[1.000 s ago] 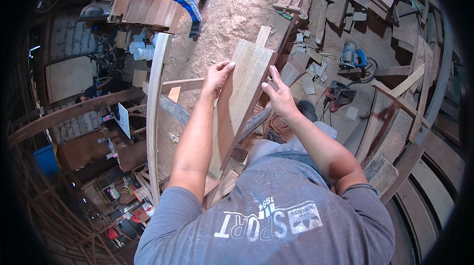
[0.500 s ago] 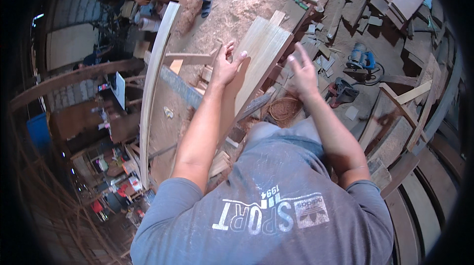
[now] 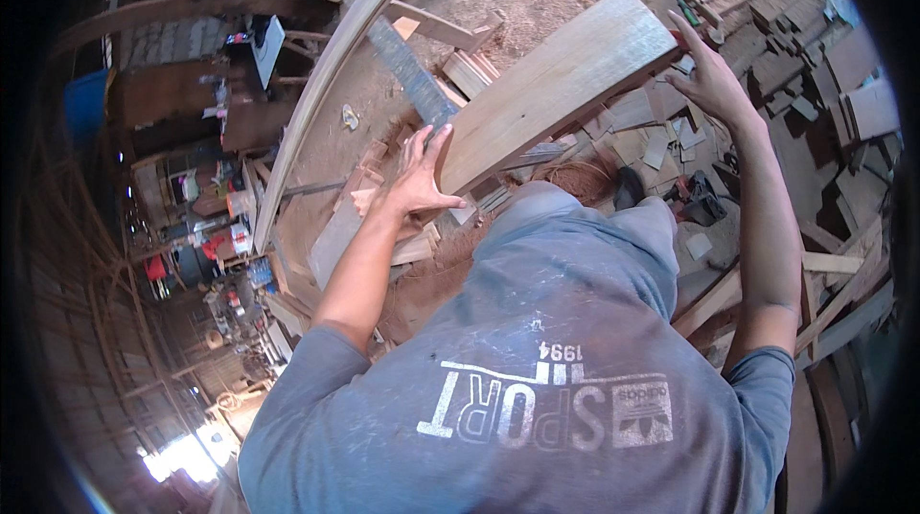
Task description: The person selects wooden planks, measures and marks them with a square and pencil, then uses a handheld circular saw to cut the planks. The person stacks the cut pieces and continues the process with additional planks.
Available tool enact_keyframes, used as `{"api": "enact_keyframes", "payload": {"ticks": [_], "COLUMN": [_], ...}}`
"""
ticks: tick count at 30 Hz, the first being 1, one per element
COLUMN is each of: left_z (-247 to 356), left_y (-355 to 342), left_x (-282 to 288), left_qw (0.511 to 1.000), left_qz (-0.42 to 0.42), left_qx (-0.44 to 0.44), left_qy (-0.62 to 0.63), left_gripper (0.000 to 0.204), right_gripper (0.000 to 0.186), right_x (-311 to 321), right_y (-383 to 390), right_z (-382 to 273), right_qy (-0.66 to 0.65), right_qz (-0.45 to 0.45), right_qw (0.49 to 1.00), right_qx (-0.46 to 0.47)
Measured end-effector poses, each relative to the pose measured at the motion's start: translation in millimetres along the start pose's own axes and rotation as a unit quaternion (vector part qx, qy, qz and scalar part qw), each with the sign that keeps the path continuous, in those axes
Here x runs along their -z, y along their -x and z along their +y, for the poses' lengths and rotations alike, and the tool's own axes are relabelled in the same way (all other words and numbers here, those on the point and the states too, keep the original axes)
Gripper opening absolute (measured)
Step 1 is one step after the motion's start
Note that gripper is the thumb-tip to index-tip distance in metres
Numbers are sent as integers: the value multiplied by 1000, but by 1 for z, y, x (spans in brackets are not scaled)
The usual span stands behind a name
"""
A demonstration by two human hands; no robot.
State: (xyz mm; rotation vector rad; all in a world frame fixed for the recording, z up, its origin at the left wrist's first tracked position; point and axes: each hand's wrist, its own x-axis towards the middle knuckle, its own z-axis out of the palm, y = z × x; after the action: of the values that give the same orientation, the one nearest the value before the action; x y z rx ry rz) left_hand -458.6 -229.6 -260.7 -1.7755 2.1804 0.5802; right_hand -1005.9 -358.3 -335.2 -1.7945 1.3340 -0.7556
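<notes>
In the head view, a long flat board [image 3: 556, 83] lies in front of the person, its broad pale face turned up and its narrow, darker edge turned toward the person. Its long axis slants: the near end sits at the lower left beside the left hand [image 3: 417, 179], while the squared far end points away and to the right, by the right hand [image 3: 714, 88]. The left hand's fingers are spread around the near end, thumb well apart, without clenching. The right hand's fingers are spread too, forefinger and thumb parted near the far end; whether they touch it, I cannot tell. A grey beam [image 3: 412, 73] runs slantwise to the near end. A curved strip of wood [image 3: 326, 102] arcs to the left, and wood scraps [image 3: 656, 145] lie right of the board.
</notes>
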Motion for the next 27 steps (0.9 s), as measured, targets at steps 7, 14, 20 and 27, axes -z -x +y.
{"api": "enact_keyframes", "payload": {"ticks": [7,14,20,27], "left_z": [-9,-16,-16,-17], "left_y": [2,4,2,2], "left_x": [-29,-36,-33,-33], "left_qw": [994,995,993,993], "left_qz": [75,89,101,108], "left_qx": [-20,-26,-37,-49], "left_qy": [72,41,43,26], "left_gripper": [138,137,137,136], "right_gripper": [98,98,101,101], "right_x": [-10,-13,-14,-15], "right_y": [-2,0,2,3], "right_z": [23,14,20,16], "right_qy": [27,13,1,11], "right_qz": [19,24,25,34], "right_qw": [999,1000,1000,999], "right_qx": [14,8,8,3]}}
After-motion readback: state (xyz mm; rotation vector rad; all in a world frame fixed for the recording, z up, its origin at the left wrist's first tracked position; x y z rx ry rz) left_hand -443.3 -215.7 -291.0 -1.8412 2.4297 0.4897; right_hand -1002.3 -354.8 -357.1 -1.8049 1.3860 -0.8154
